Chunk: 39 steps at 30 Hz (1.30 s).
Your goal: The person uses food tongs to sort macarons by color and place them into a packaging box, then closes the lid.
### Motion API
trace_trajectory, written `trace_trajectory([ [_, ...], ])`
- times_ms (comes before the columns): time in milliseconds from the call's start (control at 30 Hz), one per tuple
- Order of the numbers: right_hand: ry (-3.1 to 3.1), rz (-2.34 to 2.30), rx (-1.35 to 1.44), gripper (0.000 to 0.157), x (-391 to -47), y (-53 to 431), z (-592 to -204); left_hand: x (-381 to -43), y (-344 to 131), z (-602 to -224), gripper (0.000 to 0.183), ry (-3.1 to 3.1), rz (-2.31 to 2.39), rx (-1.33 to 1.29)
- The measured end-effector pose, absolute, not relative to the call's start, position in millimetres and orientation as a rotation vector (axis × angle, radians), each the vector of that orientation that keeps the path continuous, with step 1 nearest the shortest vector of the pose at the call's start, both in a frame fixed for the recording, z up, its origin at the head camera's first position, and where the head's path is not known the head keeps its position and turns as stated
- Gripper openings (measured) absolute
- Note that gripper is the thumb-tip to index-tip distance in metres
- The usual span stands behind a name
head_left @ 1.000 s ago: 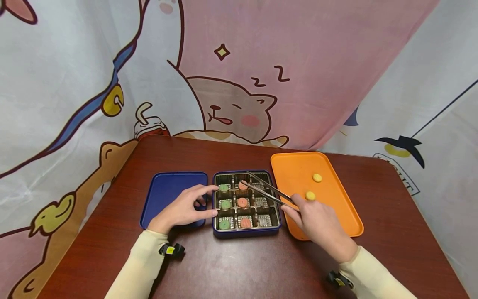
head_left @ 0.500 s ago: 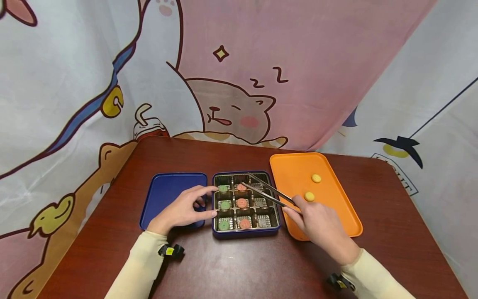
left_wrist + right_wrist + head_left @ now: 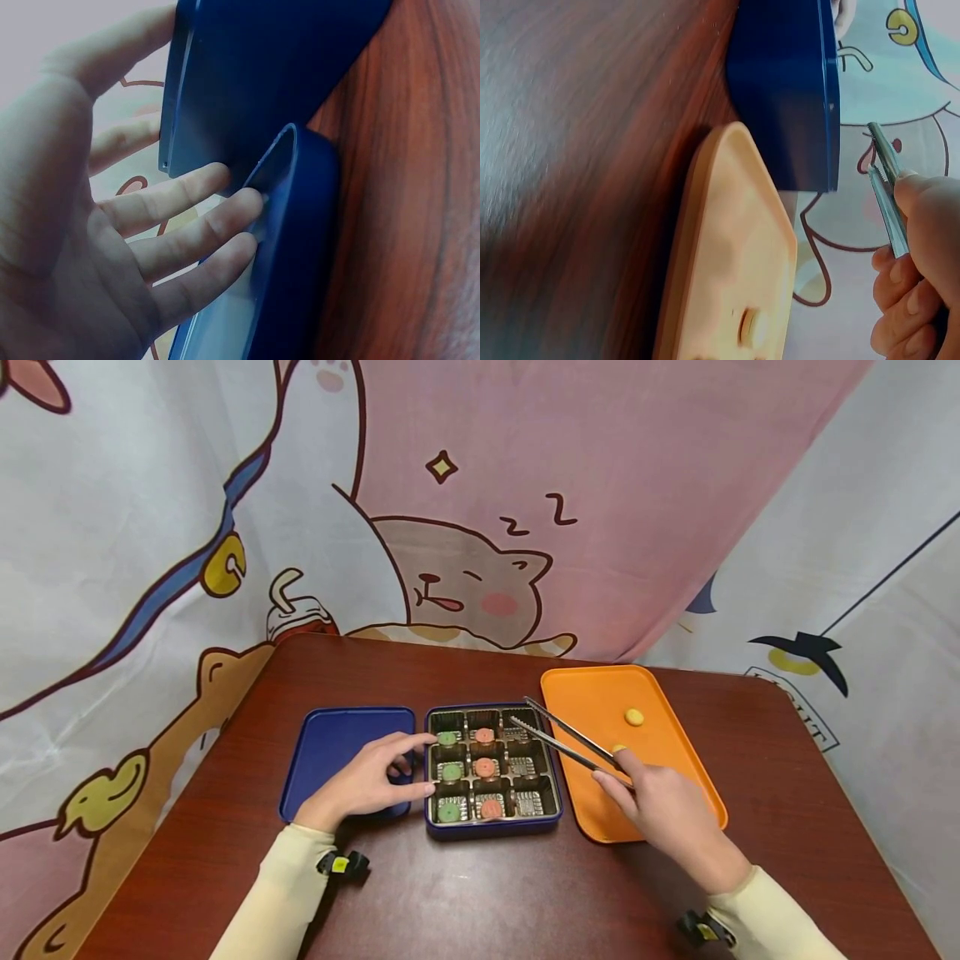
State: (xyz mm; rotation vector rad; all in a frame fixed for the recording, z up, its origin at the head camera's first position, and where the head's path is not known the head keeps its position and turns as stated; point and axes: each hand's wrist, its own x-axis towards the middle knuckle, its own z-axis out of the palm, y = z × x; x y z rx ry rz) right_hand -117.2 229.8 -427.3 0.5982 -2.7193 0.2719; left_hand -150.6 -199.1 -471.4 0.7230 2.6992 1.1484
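My right hand (image 3: 671,814) grips metal tongs (image 3: 576,752) in the head view. Their parted tips hang over the right column of a blue box (image 3: 495,832), with nothing between them. The box has a clear-walled insert of small compartments. Green round pieces (image 3: 451,772) lie in its left column and orange-pink ones (image 3: 486,767) in the middle column. My left hand (image 3: 375,774) rests its thumb and forefinger against the box's left side; the left wrist view shows its other fingers loosely bent over the blue lid (image 3: 300,247).
An orange tray (image 3: 600,827) stands right of the box. On it lie a yellow round piece (image 3: 634,717) and a second yellow piece (image 3: 618,748), mostly hidden behind the right hand and tongs. The blue lid lies left of the box. A printed curtain (image 3: 637,485) hangs behind the table.
My right hand has moved right with the tongs. Their tips have left the orange-pink piece in the top middle compartment, which stays there. The left hand has not moved.
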Motion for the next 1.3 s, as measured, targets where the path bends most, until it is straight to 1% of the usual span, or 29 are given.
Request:
trace_trajectory([
  [633, -2.904, 0.271, 0.288, 0.039, -122.3, 276.8, -425.1, -151.1, -198.7, -471.0, 0.073, 2.703, 1.144, 0.721],
  [833, -2.95, 0.258, 0.215, 0.041, -125.4, 290.6, -430.4, -151.7, -199.1, -471.1, 0.073, 2.704, 1.147, 0.728],
  [1300, -3.025, 0.297, 0.076, 0.054, -128.9, 315.9, -443.2, -150.5, -198.6, -471.2, 0.073, 2.694, 1.15, 0.72],
])
